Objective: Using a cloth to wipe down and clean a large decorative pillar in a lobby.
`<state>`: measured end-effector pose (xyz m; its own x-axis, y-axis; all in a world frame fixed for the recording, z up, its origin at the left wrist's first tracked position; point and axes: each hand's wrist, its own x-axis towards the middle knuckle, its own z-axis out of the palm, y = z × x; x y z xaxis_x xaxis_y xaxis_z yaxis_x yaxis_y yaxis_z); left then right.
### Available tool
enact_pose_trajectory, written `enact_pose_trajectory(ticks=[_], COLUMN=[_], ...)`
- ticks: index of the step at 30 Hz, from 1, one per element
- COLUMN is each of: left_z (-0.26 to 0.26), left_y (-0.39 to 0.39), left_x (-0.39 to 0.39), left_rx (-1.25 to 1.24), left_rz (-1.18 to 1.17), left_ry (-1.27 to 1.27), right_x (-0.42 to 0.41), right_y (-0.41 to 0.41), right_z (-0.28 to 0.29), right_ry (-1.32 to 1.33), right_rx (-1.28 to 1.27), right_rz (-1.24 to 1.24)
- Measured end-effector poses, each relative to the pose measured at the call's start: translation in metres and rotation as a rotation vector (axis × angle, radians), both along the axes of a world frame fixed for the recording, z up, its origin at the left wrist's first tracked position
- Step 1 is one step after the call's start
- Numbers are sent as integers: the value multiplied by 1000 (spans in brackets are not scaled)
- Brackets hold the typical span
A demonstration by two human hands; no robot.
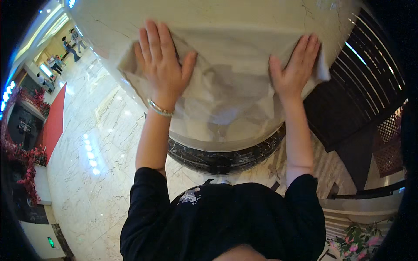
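A pale grey-beige cloth [235,62] lies spread against the curved face of a polished cream marble column [209,14]. My left hand [161,62] presses the cloth's left part flat to the stone, with the thumb spread out and a bracelet [160,108] on the wrist. On the right part, my right hand [295,67] holds the cloth against the column, its fingers close together and its thumb apart. Between the hands the cloth has loose folds, and its right end curls out past my fingers. What lies under both palms is hidden.
A dark marble base ring [225,160] circles the column's foot on a glossy marble floor [98,182]. Dark slatted panels [362,68] stand close at right. A red panel [55,124] and red flowers [31,176] are at left. Several people stand far off. Pink flowers [354,246] show lower right.
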<state>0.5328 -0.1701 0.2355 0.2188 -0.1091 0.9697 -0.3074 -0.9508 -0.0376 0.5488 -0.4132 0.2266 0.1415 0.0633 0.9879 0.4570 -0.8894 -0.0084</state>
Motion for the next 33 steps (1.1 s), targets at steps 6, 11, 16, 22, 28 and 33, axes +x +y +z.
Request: enact_pose_trajectory(ticks=[6, 11, 16, 22, 28, 33], left_z=[-9, -94, -122, -51, 44, 5], left_y=[-2, 6, 11, 14, -12, -15], left_x=[6, 4, -4, -1, 1, 5], left_rx=[91, 75, 143, 257, 173, 117], left_rz=[38, -46, -22, -7, -92, -65], left_ry=[-355, -31, 67, 29, -121, -116], right_x=[5, 0, -3, 2, 4, 9], right_y=[-6, 2, 3, -5, -5, -18], right_z=[9, -74, -105, -34, 52, 10], right_ry=[-51, 73, 107, 6, -112, -100], right_rx=[-2, 53, 62, -24, -12, 12], right_rz=[23, 26, 31, -2, 1, 24])
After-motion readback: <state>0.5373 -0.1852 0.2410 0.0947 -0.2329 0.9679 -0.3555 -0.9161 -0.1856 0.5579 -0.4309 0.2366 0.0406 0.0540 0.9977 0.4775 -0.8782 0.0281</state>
